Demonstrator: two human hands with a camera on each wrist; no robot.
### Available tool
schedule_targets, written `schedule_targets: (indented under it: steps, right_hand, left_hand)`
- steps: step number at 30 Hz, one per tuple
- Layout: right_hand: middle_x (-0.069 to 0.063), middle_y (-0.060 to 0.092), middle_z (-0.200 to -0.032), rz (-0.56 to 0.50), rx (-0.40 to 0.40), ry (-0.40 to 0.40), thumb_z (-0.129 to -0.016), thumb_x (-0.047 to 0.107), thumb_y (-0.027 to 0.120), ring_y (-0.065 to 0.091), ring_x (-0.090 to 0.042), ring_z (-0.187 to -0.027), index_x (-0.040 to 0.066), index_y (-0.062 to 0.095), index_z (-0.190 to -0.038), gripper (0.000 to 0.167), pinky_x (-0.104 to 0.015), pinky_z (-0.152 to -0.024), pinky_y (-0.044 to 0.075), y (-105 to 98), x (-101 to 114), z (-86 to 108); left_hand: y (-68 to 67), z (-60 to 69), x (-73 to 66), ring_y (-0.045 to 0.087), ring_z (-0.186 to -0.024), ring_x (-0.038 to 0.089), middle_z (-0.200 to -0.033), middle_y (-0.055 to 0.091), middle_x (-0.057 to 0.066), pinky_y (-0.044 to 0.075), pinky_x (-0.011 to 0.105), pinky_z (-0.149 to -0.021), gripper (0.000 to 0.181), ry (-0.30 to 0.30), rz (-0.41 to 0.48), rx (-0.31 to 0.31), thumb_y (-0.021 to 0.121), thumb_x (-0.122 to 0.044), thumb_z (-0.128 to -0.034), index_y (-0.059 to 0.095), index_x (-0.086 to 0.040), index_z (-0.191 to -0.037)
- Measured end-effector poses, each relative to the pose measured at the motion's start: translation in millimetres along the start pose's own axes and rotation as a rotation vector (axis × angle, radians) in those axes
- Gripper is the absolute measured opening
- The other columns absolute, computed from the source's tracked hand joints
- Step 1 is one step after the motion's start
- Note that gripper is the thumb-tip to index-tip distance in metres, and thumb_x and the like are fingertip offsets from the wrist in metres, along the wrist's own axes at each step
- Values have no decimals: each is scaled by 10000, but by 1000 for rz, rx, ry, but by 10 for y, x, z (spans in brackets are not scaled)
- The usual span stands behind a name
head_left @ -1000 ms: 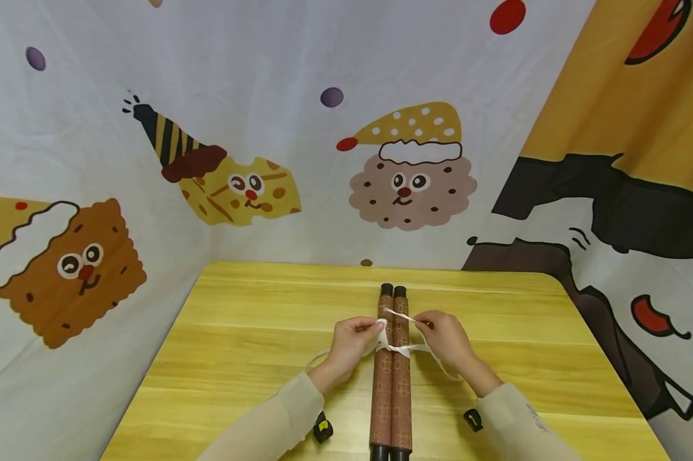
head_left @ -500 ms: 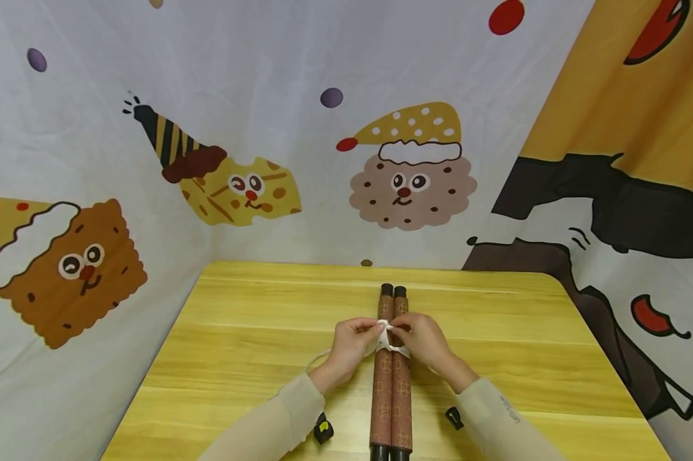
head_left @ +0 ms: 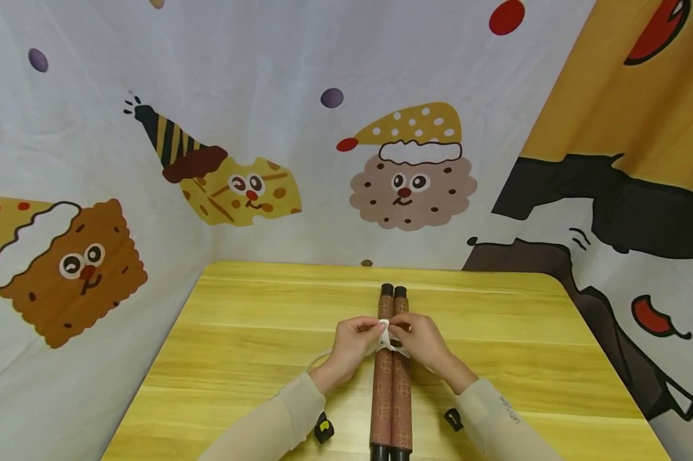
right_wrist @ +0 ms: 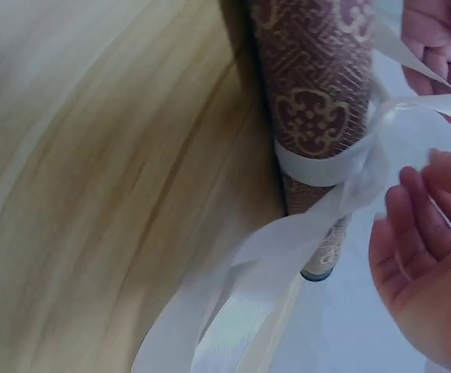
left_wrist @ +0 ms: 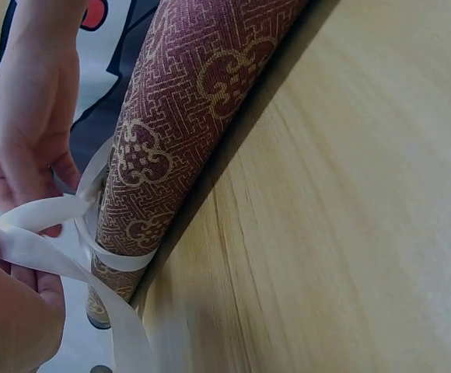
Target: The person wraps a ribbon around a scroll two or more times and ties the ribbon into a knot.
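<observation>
L grip [head_left: 349, 347] pinching white ribbon [left_wrist: 54, 210], R grip [head_left: 426, 340] half-curled, hold unclear, closer to L over brown rolls [head_left: 384, 390] vs earlier

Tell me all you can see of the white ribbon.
The flat, white, satin-looking ribbon bands two brown, gold-patterned rolls crosswise, toward their far ends, and crosses itself on top; any knot is unclear. The left hand pinches a raised length; whether the right hand grips it is unclear. A loose length trails beside the rolls.
</observation>
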State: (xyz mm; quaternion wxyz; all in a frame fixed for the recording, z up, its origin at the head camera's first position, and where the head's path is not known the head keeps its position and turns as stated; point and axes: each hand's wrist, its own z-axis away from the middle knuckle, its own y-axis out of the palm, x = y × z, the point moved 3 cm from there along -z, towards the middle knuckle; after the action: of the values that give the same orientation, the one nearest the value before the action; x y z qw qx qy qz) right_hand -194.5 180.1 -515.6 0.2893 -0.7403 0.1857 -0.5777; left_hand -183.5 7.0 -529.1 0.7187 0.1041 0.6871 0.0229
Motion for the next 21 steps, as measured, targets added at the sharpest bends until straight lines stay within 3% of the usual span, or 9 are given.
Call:
schedule_targets:
  steps: [4, 8, 14, 18, 21]
  right_hand:
    - [2, 752, -982, -132, -16, 28, -1015, 94, 697, 648, -161, -869, 96, 792, -1084, 117, -298, -727, 557, -53, 31, 27]
    - [-34, 756, -1034, -235, 7, 7, -1030, 130, 684, 667, -189, -930, 25, 770, -1163, 190, -307, -773, 580, -81, 53, 47]
    - [-185, 732, -1165, -466, 101, 0, -1057, 153, 646, 721, -229, -991, -78, 699, -1257, 310, -490, -848, 612, -67, 74, 71]
    - [-185, 736, -1103, -493, 91, 12, -1042, 149, 670, 724, -257, -932, -54, 738, -1189, 259, -527, -825, 609, -61, 82, 68]
    - [-159, 745, -1037, -475, 66, 15, -1022, 118, 693, 707, -372, -905, -9, 777, -1103, 172, -534, -795, 612, -65, 90, 63]
  left_hand:
    - [13, 0, -5, 665, -802, 125, -926, 756, 95, 555, 233, -710, 200, 7, -6, 0, 789, -106, -945, 775, 60, -1054]
    - [25, -2, 3, 662, -815, 122, -936, 756, 100, 557, 229, -725, 189, 13, -1, 12, 789, -87, -939, 773, 62, -1053]
    - [32, -16, 19, 671, -825, 122, -935, 762, 92, 557, 225, -737, 179, 22, 5, 26, 788, -83, -940, 777, 59, -1048]
    - [34, -19, 30, 680, -819, 122, -930, 766, 88, 570, 248, -742, 174, 14, -4, 36, 785, -86, -942, 778, 54, -1045]
    - [28, -23, 33, 681, -820, 121, -942, 768, 110, 580, 265, -758, 178, 9, -10, 50, 787, -81, -939, 775, 58, -1049]
